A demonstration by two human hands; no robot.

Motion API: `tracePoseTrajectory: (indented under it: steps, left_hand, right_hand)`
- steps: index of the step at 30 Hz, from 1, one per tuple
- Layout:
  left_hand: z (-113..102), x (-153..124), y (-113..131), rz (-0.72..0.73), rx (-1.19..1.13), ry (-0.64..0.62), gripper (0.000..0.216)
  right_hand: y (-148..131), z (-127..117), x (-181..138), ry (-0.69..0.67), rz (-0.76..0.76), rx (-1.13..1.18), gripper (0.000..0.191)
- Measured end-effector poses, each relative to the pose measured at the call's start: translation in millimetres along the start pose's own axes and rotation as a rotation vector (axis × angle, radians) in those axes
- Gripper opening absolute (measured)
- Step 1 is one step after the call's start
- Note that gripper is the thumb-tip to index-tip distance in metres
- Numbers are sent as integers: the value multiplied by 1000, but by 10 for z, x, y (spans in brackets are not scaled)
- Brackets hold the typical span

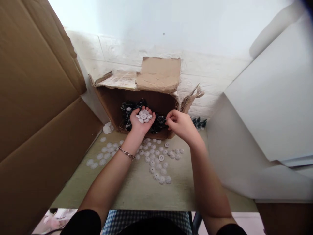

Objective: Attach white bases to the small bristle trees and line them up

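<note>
My left hand (141,121) is palm up with fingers curled, cupping a small pile of white round discs (143,116) at the mouth of an open cardboard box (163,101). To its right, my right hand (179,123) has thumb and fingertips pinched together near the box's right edge. Whatever is between those fingertips, if anything, is too small or hidden to make out. Inside the box, behind both hands, lie dark green, white-flecked miniature trees (160,121). Many more white domed discs (158,166) with small centre holes lie spread over the table under my forearms.
Several small green trees (199,123) stand by the wall right of the box. A crumpled white piece (108,128) lies at the box's left corner. Large cardboard (36,98) rises along the left, and white panels (269,98) flank the right. The greenish table (137,195) ends near me.
</note>
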State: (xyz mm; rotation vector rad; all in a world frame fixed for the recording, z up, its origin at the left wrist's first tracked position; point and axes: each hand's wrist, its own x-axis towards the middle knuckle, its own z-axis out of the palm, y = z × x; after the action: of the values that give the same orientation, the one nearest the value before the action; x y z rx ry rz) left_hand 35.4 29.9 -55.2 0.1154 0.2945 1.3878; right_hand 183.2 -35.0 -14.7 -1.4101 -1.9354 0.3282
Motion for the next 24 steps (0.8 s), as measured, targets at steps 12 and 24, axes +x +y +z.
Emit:
tracePoseTrajectory:
  steps: [12,24]
  left_hand:
    - [14,-24,-79,-3,18,31,12]
    - [5,-11,-159,-22,15,20,12]
  right_hand:
    - [-49,-50,-22,-175,94,353,12]
    - [-130,54,-39,-113,-50,187,11]
